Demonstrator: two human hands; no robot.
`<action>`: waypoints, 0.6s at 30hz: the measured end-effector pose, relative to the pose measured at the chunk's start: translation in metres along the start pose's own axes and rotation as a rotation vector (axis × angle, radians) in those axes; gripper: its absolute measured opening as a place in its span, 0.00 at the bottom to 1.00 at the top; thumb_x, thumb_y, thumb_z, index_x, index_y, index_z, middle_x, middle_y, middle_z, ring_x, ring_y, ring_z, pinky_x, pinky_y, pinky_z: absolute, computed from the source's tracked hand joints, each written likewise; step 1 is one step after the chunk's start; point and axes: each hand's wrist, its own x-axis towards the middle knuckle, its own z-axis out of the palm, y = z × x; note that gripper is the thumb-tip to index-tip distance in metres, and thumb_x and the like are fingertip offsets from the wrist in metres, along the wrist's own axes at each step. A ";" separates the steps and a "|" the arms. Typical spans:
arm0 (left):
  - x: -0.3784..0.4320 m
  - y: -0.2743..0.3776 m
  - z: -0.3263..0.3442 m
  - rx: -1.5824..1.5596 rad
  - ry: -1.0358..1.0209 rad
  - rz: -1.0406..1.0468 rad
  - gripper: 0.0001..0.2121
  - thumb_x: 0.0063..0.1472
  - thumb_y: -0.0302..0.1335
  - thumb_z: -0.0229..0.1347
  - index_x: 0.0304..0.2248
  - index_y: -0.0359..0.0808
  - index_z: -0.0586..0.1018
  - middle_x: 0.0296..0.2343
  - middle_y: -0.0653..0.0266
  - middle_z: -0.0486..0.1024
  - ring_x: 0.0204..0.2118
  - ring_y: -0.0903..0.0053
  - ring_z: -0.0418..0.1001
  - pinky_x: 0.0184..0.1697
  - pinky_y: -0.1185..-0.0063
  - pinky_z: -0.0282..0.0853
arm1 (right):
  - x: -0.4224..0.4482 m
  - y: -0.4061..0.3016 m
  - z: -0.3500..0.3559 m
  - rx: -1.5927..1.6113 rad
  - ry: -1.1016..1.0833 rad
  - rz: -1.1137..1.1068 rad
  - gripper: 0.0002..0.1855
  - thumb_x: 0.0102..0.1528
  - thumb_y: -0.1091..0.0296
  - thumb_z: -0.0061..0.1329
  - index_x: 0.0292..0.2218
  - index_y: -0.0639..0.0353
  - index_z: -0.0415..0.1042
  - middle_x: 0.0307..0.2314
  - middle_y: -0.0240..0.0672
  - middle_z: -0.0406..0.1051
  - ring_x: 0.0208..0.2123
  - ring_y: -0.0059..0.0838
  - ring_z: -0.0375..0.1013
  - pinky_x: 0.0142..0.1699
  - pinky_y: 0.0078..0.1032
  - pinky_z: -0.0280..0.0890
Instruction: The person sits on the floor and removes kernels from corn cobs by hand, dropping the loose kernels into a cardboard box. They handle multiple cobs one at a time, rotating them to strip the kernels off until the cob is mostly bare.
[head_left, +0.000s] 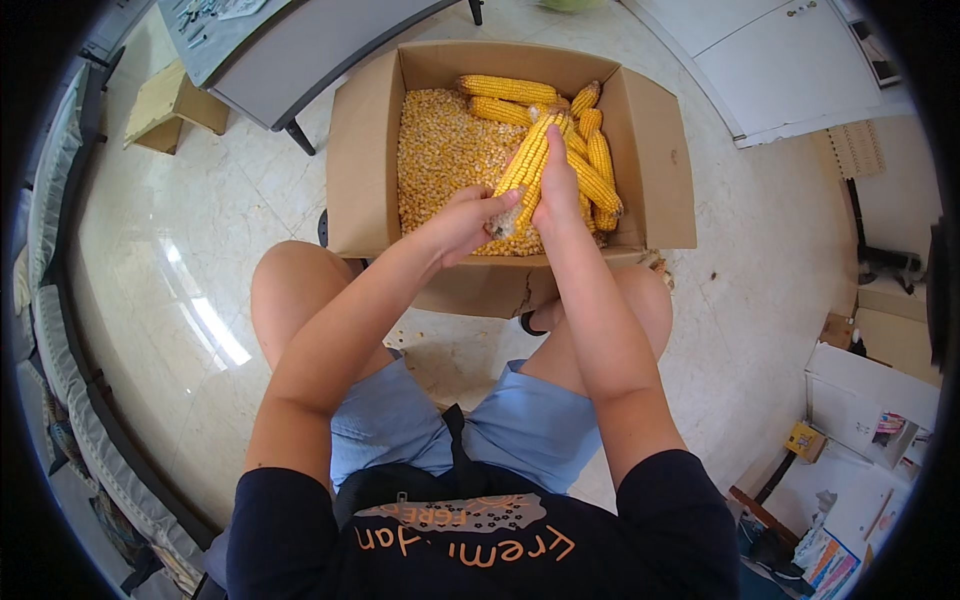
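Observation:
Over an open cardboard box (364, 157), both my hands grip one ear of yellow corn (531, 159), which is tilted with its far end up and to the right. My left hand (470, 221) holds the near end, its thumb pressed on the kernels; a pale patch there looks bare of kernels. Along the right side of the ear lies my right hand (557, 184), thumb pointing towards the far end. Loose corn kernels (442, 154) fill the left and middle of the box. Several whole ears (600, 165) are piled on the right, partly hidden behind my right hand.
My knees flank the box, whose side flaps (660, 157) fold outward. A grey table (262, 60) stands beyond it to the left, near a small wooden stool (169, 109). White cabinets (787, 67) are at the far right. A few kernels (405, 337) lie on the tiled floor.

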 end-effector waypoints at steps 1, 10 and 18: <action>0.001 -0.001 -0.002 0.020 0.000 -0.004 0.16 0.58 0.33 0.50 0.40 0.29 0.66 0.36 0.60 0.69 0.37 0.78 0.68 0.41 0.78 0.64 | 0.000 0.001 0.001 0.000 0.007 0.014 0.21 0.55 0.51 0.41 0.33 0.65 0.64 0.22 0.37 0.67 0.23 0.28 0.69 0.27 0.26 0.66; -0.008 -0.005 0.008 0.164 0.024 0.000 0.17 0.58 0.35 0.49 0.44 0.34 0.65 0.37 0.61 0.69 0.40 0.77 0.67 0.43 0.73 0.63 | -0.002 0.006 -0.001 -0.143 0.056 0.005 0.22 0.53 0.51 0.44 0.35 0.66 0.64 0.23 0.35 0.67 0.24 0.27 0.69 0.28 0.25 0.66; -0.007 0.006 -0.001 -0.122 -0.078 -0.057 0.13 0.61 0.31 0.45 0.40 0.31 0.68 0.36 0.62 0.70 0.37 0.76 0.70 0.41 0.75 0.66 | -0.004 0.004 0.001 -0.040 0.060 0.033 0.22 0.54 0.51 0.43 0.37 0.65 0.65 0.24 0.34 0.67 0.25 0.26 0.69 0.30 0.24 0.65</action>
